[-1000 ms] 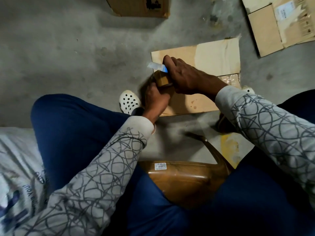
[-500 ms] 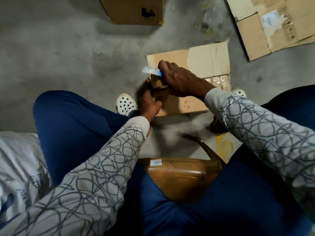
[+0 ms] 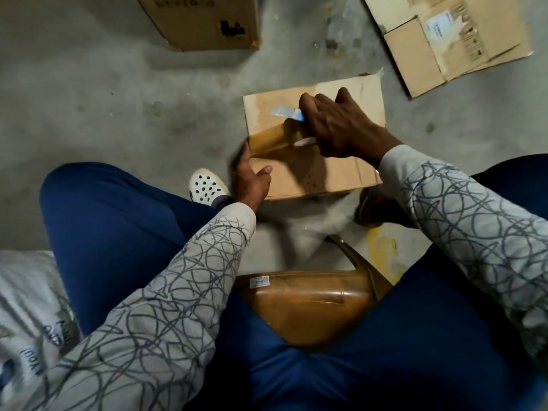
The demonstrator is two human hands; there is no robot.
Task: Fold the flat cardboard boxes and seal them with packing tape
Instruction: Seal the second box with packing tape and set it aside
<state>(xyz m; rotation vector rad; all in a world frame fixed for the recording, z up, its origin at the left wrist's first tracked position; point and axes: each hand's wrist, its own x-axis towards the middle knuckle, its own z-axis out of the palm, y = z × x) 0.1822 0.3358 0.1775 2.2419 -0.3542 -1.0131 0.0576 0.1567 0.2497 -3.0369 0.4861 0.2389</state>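
Note:
A folded cardboard box (image 3: 341, 176) stands on the concrete floor in front of my knees. A strip of brown packing tape (image 3: 268, 140) runs across its top from the left edge. My right hand (image 3: 341, 126) grips the tape roll, which is mostly hidden under the fingers; a pale blue tape end (image 3: 284, 111) sticks out to the left. At the box's left edge my left hand (image 3: 252, 180) presses flat on the cardboard where the strip begins, thumb out on the top.
Another closed box (image 3: 204, 22) sits at the back. Flat cardboard sheets (image 3: 453, 40) lie at the far right. A brown plastic stool (image 3: 311, 307) is between my blue-trousered legs, a white sack (image 3: 26, 307) at the left, a white clog (image 3: 207, 186) beside the box.
My right hand has moved right across the box top, drawing out a strip of brown tape. My left hand let go of the roll and now presses at the box's left edge.

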